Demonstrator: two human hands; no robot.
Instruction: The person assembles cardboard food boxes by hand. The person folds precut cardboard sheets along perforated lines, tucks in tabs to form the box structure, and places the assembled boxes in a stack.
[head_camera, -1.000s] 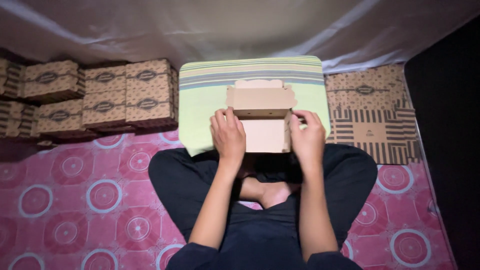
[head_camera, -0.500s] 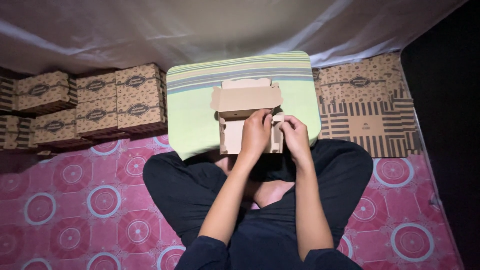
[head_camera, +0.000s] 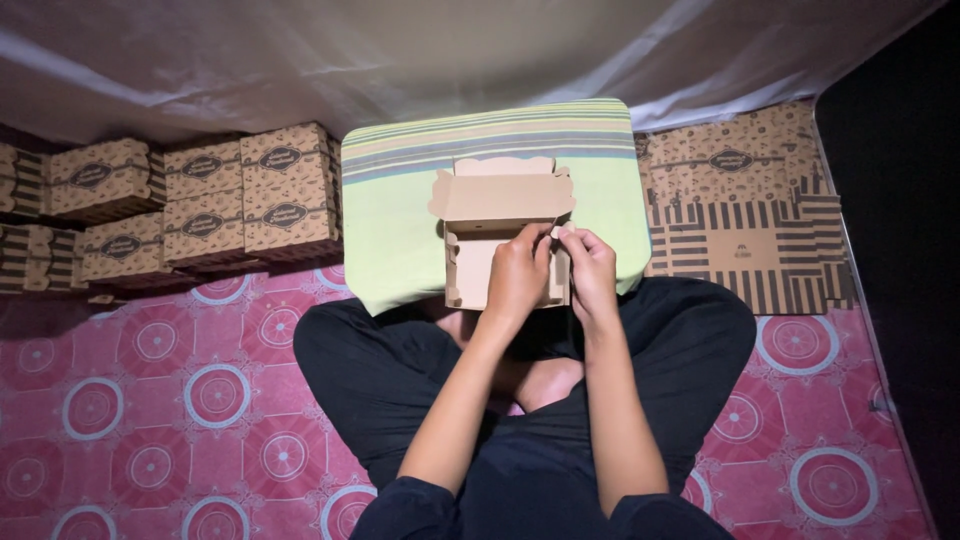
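Cardboard box (head_camera: 497, 215) right wall hidden behind hands (head_camera: 555, 275)

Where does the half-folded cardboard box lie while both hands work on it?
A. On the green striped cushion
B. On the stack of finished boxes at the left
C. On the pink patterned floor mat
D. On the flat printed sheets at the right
A: the half-folded cardboard box lies on the green striped cushion, with the left hand and right hand at its right-hand wall.

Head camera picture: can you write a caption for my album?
Both hands, left hand and right hand, fold a cardboard box on a green striped cushion, finished boxes stacked alongside.
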